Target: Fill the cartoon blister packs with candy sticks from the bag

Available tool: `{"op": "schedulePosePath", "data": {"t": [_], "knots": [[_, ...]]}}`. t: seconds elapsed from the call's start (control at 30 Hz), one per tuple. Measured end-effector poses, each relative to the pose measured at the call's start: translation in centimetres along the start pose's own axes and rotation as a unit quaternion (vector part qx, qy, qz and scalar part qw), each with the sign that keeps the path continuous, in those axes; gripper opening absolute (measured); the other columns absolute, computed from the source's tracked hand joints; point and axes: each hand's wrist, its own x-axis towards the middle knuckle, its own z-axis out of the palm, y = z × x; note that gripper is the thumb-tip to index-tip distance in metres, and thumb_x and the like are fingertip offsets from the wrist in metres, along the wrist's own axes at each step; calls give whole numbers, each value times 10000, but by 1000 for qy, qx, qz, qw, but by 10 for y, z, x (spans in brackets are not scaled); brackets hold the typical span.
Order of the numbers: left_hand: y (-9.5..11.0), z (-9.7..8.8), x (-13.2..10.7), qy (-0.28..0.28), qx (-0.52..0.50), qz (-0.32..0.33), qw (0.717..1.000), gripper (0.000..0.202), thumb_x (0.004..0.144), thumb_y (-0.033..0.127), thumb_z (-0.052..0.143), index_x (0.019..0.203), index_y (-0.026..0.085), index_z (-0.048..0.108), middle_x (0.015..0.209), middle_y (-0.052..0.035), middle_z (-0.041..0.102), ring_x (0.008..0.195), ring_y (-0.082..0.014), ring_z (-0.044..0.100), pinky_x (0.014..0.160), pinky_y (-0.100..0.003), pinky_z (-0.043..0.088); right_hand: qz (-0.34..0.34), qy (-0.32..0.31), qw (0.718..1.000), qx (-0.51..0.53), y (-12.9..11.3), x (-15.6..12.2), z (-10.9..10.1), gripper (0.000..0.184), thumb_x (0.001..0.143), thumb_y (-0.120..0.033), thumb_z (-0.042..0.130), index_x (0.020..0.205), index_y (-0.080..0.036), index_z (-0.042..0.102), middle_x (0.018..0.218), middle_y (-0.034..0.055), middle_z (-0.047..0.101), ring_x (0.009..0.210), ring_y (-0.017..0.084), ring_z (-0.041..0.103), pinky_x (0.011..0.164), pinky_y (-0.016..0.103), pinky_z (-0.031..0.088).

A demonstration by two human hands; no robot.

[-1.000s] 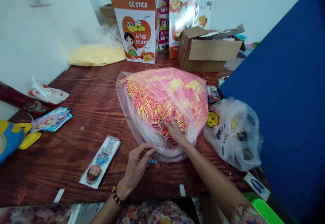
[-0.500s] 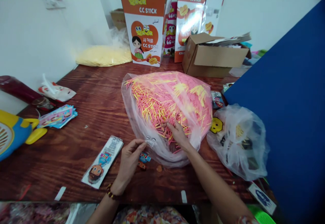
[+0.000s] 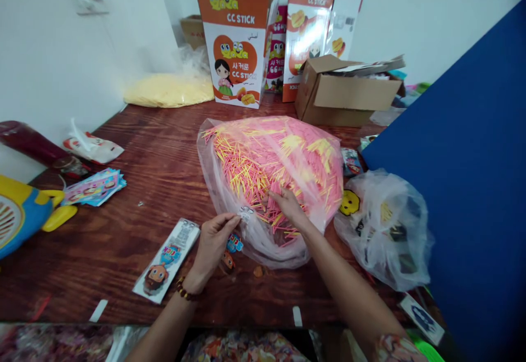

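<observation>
Left hand pinching a printed sachet near one end, at the lip of the plastic bag, its mouth facing the person, presumably for easy reach; right hand among pink-and-yellow sticks inside, grip unclear

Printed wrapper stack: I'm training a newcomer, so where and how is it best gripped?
Probably pinch the wrapper stack across its narrow middle, coming from the right, near the left hand: it lies flat, both long edges exposed.
</observation>
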Motion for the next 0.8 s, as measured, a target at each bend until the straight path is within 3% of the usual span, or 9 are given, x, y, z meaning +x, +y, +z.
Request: {"op": "schedulePosePath", "data": {"t": [0.1,0.17,0.3,0.43,0.53,0.6,0.67,0.8], "knots": [[-4,0,-3,4,-8,-2,1000,219,781,387,722,814,177,774,768,-11,725,707,-139,608,662,-216,468,-19,0,989,-148,-1,-1,-5,320,785,-409,632,555,-212,528,600,29,676,623,188,625,629,303,458],[-8,-1,-5,12,-13,-8,1000,211,776,382,726,809,178,771,768,-7,724,702,-134,606,658,-212,466,-11,-10,988,-153,0,-2,-5,300,779,-381,647,565,-215,516,600,24,679,634,187,639,616,292,454],[-12,-1,-6,11,-18,-8,1000,213,773,380,731,811,174,769,758,-8,717,692,-133,605,648,-210,468,57,-10,994,97,-5,-10,-1,301,736,-474,709,671,-207,585,619,19,685,596,189,654,618,320,511],[-5,9,1,-17,-8,13,1000,208,795,371,709,795,172,766,724,-9,709,676,-139,611,642,-217,477,42,22,923,381,-30,-23,9,288,701,-421,783,825,-199,646,715,9,705,673,189,684,720,365,565],[3,19,7,-47,3,34,998,205,813,356,684,781,171,765,710,-11,709,667,-139,615,634,-215,477,-10,50,871,489,-59,-33,19,199,753,-339,759,862,-223,639,771,-22,701,751,166,690,830,380,568],[6,24,11,-62,7,48,997,204,816,350,680,775,170,765,727,-15,719,671,-135,617,633,-211,474,-43,71,855,511,-77,-38,26,149,790,-316,728,880,-234,643,776,-42,690,771,145,682,884,377,556],[7,27,13,-71,3,58,996,203,821,350,677,783,171,765,758,-19,732,687,-134,623,644,-209,476,-76,85,860,498,-89,-42,32,111,818,-313,700,882,-236,651,760,-47,683,771,135,674,915,366,537],[9,30,16,-79,-8,63,995,226,845,361,662,794,165,763,751,-21,728,689,-129,623,656,-208,479,-106,89,899,416,-95,-47,42,163,860,-378,636,811,-224,658,725,-23,675,823,165,683,931,356,507]]}}
